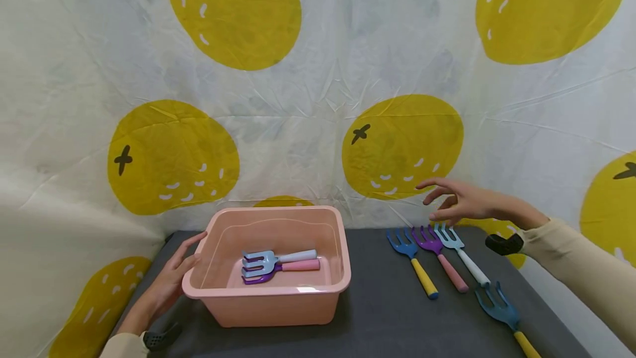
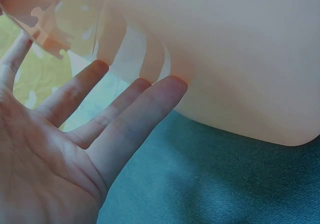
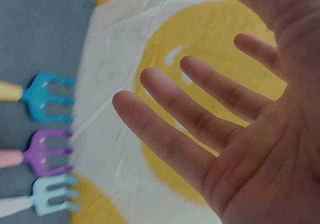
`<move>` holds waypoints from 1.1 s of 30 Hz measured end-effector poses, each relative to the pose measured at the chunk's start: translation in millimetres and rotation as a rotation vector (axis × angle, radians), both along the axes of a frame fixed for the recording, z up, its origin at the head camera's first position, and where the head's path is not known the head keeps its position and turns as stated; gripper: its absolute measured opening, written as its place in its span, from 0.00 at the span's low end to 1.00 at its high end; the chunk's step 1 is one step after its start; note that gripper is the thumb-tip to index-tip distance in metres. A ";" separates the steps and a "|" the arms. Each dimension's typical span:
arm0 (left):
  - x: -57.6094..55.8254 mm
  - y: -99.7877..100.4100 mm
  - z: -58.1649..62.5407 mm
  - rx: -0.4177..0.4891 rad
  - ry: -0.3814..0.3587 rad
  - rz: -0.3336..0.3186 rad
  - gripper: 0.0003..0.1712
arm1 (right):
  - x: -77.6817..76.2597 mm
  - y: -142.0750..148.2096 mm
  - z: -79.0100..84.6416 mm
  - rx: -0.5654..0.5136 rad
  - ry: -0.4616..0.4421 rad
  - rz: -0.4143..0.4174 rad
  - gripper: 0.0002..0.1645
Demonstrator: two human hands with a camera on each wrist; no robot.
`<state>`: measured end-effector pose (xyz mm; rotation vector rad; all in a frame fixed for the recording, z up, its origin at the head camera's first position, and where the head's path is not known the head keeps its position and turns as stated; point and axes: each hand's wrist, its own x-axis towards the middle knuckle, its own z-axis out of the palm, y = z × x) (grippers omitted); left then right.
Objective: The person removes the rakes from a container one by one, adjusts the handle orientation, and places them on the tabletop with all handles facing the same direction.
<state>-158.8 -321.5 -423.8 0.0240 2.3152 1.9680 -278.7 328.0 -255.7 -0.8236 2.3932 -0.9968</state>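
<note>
A pink plastic basin [image 1: 268,308] stands on the dark table, and my left hand [image 1: 166,286] rests against its left side, fingers extended at the rim. In the left wrist view, fingertips [image 2: 172,86] meet the basin's outer wall. Inside lie a light-blue toy garden fork [image 1: 263,261] with a pale handle and a purple fork [image 1: 300,265] with a pink handle. My right hand [image 1: 462,203] hovers behind the forks at the right, fingers spread and palm bare. Below it lie a blue fork with yellow handle [image 1: 422,276], a purple fork with pink handle [image 1: 449,270] and a light-blue fork with white handle [image 1: 472,267].
Another blue fork with a yellow handle [image 1: 504,311] lies nearer the table's right edge, below the right forearm. A white cloth printed with yellow fruit [image 1: 293,153] hangs behind the table [image 1: 377,314] and down its sides.
</note>
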 end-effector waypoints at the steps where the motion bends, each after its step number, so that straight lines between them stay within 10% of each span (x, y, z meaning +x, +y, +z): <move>1: -0.2 0.0 0.0 -0.002 0.003 0.002 0.34 | -3.1 -7.0 3.4 0.002 -0.003 0.005 0.43; 17: -1.1 0.4 -1.9 0.001 0.009 0.001 0.34 | -31.1 -110.9 27.1 0.059 0.043 0.094 0.46; 33: -3.5 1.1 -2.4 -0.007 0.006 -0.003 0.35 | -45.8 -214.1 9.4 0.119 -0.004 0.288 0.44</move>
